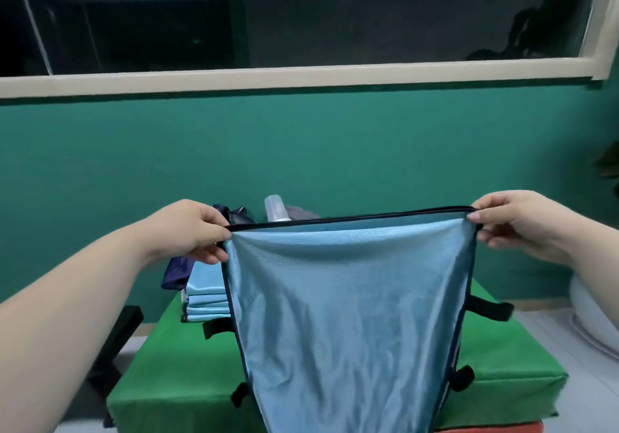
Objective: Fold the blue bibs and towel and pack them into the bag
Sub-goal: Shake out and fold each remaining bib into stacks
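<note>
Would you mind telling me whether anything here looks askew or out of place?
Nothing stands out. The left hand and right hand pinch the top corners of the blue bib, holding it spread, and the folded stack sits square on the green table.

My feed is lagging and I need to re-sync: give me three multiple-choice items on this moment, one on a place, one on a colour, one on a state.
1. Where is the stack of folded blue cloths?
A) on the green table, left of the bib
B) on the floor
C) on the window ledge

2. What colour is the trim along the bib's top edge?
A) red
B) dark, near black
C) white

3. How is the bib held?
A) lying flat on the table
B) bunched in one hand
C) stretched between both hands by its top corners

Answers:
1 A: the stack sits on the table's far left part, beside the hanging bib.
2 B: a dark band edges the light blue cloth.
3 C: the left hand and right hand each pinch a corner, and the cloth hangs below.
</note>
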A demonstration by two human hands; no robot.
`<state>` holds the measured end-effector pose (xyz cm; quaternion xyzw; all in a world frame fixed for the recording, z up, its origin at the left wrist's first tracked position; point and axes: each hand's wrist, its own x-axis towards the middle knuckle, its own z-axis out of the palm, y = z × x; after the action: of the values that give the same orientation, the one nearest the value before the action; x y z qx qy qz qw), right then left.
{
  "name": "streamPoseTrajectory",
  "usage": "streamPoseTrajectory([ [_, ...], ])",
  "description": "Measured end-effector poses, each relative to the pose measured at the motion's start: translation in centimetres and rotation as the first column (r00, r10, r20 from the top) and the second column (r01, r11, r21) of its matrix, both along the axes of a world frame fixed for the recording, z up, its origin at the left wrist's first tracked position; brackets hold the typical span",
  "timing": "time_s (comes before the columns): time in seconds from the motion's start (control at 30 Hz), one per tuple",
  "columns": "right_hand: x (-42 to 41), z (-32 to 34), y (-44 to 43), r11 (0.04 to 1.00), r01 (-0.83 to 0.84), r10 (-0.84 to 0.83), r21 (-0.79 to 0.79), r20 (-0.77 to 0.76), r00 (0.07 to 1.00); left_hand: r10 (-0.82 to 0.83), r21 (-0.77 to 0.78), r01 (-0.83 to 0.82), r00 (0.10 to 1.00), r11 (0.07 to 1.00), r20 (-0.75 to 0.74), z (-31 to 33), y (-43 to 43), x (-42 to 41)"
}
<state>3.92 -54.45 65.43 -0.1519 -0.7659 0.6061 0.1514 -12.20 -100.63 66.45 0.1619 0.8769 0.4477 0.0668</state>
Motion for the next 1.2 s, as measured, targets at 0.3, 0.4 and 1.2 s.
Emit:
streamPoseTrajectory([
  [0.3, -10.0, 1.3, 1.7, 0.985, 0.063, -0.077, -0.159, -0.084, 0.993, 0.151, 0.175, -0.136, 0.986, 0.975, -0.071, 1.1, 3.8, -8.5],
  [0.4, -14.0, 4.2, 2.0, 0.982, 0.100, -0.123, -0.158, -0.143, 0.982, 0.193, 0.234, -0.164, 0.975, 0.958, -0.108, 4.2, 5.0, -11.6],
  [1.2, -4.5, 7.1, 1.3, 0.989, -0.010, -0.080, -0.148, -0.587, 0.806, 0.126, 0.154, -0.055, 0.854, 0.987, -0.504, 6.8, 3.3, 0.6],
])
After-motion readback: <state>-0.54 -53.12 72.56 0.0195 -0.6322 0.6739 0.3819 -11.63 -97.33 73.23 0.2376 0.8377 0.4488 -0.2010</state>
